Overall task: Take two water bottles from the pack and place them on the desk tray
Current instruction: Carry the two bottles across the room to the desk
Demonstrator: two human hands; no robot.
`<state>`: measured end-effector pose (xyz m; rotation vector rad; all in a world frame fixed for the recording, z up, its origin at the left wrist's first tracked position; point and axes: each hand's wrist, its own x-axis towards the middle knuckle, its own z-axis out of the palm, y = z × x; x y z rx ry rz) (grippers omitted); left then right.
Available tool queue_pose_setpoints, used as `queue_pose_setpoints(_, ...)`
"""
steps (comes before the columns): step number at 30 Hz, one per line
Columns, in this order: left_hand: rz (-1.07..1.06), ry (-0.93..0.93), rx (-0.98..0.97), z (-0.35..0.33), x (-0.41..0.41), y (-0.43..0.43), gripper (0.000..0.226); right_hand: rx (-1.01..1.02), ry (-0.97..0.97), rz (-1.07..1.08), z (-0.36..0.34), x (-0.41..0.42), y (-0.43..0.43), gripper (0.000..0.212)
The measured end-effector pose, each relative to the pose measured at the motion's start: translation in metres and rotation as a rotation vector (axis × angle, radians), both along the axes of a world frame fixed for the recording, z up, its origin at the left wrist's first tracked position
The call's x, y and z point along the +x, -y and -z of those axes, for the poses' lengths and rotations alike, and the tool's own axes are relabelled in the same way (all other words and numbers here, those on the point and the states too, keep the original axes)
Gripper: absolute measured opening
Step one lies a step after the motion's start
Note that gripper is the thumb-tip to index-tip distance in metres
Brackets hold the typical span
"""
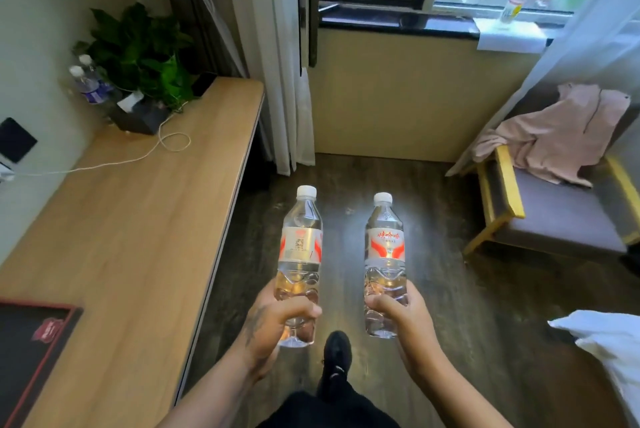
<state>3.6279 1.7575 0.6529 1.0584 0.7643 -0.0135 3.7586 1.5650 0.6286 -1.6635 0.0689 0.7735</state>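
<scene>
I hold two clear water bottles with white caps and red-and-white labels upright over the dark floor. My left hand (277,323) grips the lower half of the left bottle (300,247). My right hand (398,313) grips the lower half of the right bottle (385,251). Both bottles hang to the right of the wooden desk (138,237). A black tray with a red rim (31,351) lies on the desk's near left corner, partly cut off by the frame edge. The pack is not in view.
At the desk's far end stand two other bottles (88,81), a potted plant (145,53), a dark box (138,116) and a white cable (166,147). An armchair with pink cloth (554,185) stands at right. My black shoe (337,355) is on the floor below.
</scene>
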Motion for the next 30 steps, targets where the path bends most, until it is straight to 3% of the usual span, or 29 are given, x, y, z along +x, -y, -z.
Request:
queue_pose_setpoints(8,-0.095,0.043,-0.016,-0.009,0.088,-0.04,0.043,-0.016,-0.009,-0.136,-0.001,0.103,-0.046,0.072)
queue_pose_setpoints(16,-0.135,0.012,-0.021,-0.001,0.116,-0.072,0.048,-0.012,-0.008,-0.184,-0.007,0.135,-0.086,0.069)
queue_pose_setpoints(23,-0.259,-0.003,0.002,0.005,0.092,-0.088,0.049,-0.049,0.026,-0.352,-0.013,0.134,-0.125,0.08)
queue_pose_setpoints(30,-0.599,-0.029,0.033,0.008,0.02,-0.079,0.061,-0.035,0.02,-0.69,-0.013,0.098,-0.188,0.086)
